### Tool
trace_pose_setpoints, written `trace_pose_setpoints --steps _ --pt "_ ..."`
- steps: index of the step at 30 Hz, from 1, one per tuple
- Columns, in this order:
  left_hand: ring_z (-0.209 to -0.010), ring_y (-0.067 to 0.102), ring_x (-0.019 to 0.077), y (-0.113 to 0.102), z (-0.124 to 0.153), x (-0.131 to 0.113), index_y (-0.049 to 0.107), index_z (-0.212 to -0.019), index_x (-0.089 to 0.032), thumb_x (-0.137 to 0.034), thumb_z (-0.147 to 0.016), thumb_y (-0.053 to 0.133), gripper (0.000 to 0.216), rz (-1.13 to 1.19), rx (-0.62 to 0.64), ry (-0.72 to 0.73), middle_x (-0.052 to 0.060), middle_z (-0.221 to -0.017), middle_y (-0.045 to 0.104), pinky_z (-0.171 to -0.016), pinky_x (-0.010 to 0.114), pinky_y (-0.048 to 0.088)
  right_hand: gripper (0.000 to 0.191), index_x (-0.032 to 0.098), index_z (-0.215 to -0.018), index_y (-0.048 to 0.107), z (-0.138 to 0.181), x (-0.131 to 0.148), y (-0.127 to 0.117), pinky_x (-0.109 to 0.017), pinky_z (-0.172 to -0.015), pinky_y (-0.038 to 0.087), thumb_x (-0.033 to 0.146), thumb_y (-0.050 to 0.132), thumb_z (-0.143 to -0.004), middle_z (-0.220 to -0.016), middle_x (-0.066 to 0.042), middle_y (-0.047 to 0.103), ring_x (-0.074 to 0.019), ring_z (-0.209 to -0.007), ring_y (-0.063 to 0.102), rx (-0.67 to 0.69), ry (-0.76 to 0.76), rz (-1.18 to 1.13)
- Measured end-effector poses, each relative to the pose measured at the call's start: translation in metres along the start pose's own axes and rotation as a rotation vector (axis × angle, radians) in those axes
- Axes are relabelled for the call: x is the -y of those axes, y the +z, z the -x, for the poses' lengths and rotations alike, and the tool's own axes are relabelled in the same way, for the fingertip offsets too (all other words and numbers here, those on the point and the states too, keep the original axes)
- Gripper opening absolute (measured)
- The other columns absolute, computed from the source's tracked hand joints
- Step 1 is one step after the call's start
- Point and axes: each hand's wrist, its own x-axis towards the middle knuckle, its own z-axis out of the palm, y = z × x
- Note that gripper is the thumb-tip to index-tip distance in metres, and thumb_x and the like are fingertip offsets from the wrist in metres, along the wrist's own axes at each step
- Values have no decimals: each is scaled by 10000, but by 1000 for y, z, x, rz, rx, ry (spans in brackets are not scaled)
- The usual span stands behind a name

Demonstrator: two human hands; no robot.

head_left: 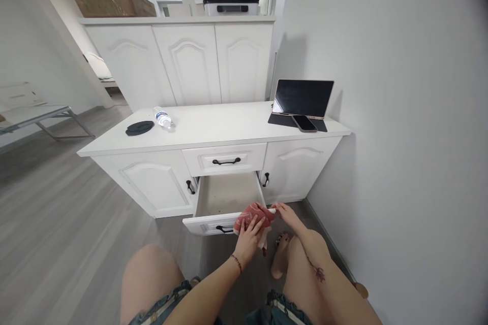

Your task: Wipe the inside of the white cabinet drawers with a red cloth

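A pulled-out lower drawer [213,223] of a white cabinet stands open in front of me, its inside bare. On its front edge lies a folded pink-red cloth [254,215]. My left hand [248,240] presses on the cloth with fingers curled over it. My right hand [285,212] pinches the cloth's right end at the drawer's front corner. My bare knees and one foot show below.
The white cabinet top [213,127] carries a water bottle [163,117], a black round pad [139,127], a tablet on a stand [302,99] and a phone [304,123]. A white wall runs close on the right. A taller cabinet stands behind. Grey wooden floor lies to the left.
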Motion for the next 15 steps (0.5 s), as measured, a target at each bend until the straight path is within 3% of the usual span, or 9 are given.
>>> trace_pose_setpoints --steps 6,15 --pt "-1423 146 190 6 5 19 254 -1443 -231 -255 -934 305 512 -162 -36 41 -9 -1547 212 -1102 540 275 419 194 -792 654 0 2 4 -339 -732 454 502 371 -784 -836 -88 700 -229 -772 614 -23 -13 63" --pt "-1415 161 140 4 12 58 414 -1371 -233 -225 -919 329 460 -381 -57 246 -48 -1536 233 -1100 426 276 366 217 -787 626 2 4 10 -309 -681 412 448 343 -811 -756 -62 673 -226 -730 602 -75 -13 214"
